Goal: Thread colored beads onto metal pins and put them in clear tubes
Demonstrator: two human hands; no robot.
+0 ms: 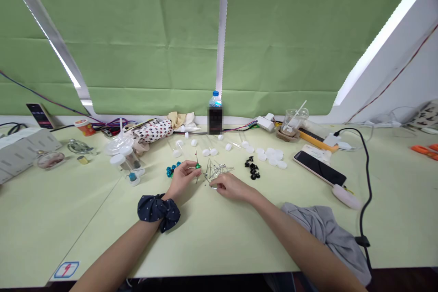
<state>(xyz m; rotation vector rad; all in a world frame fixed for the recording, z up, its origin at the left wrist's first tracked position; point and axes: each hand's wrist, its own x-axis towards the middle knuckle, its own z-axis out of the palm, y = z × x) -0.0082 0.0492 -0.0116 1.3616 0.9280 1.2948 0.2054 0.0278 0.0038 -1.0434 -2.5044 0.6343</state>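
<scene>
Head view, the only one. Left hand (185, 175): thumb and fingers in a narrow pinch on the green ball (198, 166), just left of the pile of metal pins (221, 169). A thin stick (196, 157) rises from the ball, close to upright. Right hand (230, 186): thumb and index bunched at the near edge of the pile, a small silvery piece (214, 187) at the fingertips. Can't tell if it's pinched or only touched; too small.

Doing it well, my read: keep the left pinch light and square on the ball so it doesn't roll or tip the stick. On the right, go for one piece, press its end, close, lift straight up. Dragging sideways would likely hook neighbours, since the pins lie crossed. Keep the left wrist anchored; its dark hair tie (159, 211) sits clear of the pins.

Nearby: blue balls (170, 171) just beside the left hand, black pieces (253, 173) past the pile on the right.
</scene>
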